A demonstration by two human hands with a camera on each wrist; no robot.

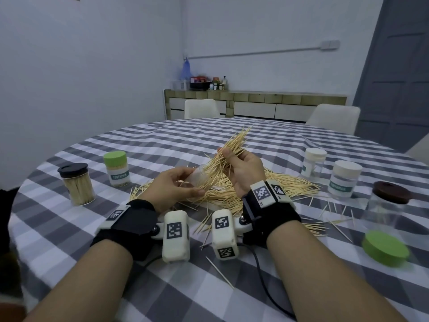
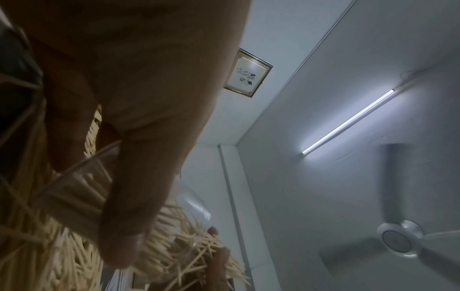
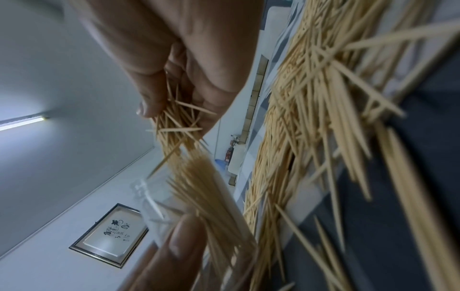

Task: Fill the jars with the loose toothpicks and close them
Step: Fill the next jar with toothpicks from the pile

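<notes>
My left hand (image 1: 175, 185) grips a clear open jar (image 1: 197, 176) tilted on its side above the toothpick pile (image 1: 274, 182). My right hand (image 1: 239, 168) pinches a thick bundle of toothpicks (image 1: 232, 149), whose lower ends reach into the jar's mouth. In the left wrist view the jar (image 2: 74, 181) shows toothpicks inside it under my fingers (image 2: 139, 177). The right wrist view shows my fingers (image 3: 194, 65) round the bundle (image 3: 189, 149) and the jar (image 3: 154, 204) below. A loose green lid (image 1: 385, 248) lies at the right.
Two filled, closed jars stand at the left: a black-lidded one (image 1: 77, 183) and a green-lidded one (image 1: 117, 168). Two white-lidded jars (image 1: 313, 161) (image 1: 344, 178) and a brown-lidded jar (image 1: 387, 205) stand at the right. Stray toothpicks (image 1: 219, 271) dot the checked tablecloth (image 1: 92, 228).
</notes>
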